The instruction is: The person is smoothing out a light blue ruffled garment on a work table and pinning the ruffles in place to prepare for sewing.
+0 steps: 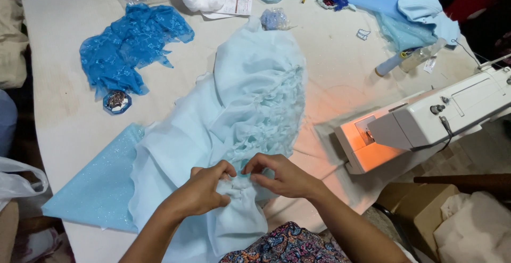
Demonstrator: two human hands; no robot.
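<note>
Both hands are bunched up on the pale blue ruffled fabric (250, 103) at the bottom middle of the frame. The left hand (205, 188) has its grip pinched shut on a gathered fold of it, and the right hand (282, 177) is clamped on the same gathered bit, fingertips nearly touching the left ones. The fabric itself runs from the hands up through the centre of the table (58, 103), layered and frilly along its right edge.

Under its lower left corner there's a sheet of glittery light blue material (98, 180). Upper left of the frame has a crumpled piece of darker blue lace (128, 44), with a small blue pincushion-type dish (116, 102) just below it. A white sewing machine (426, 119) sits on the right, its lamp throwing an orange glow on the table. A spray bottle (420, 56) lies above the machine, near more light blue cloth (410, 2) in the upper right corner.
</note>
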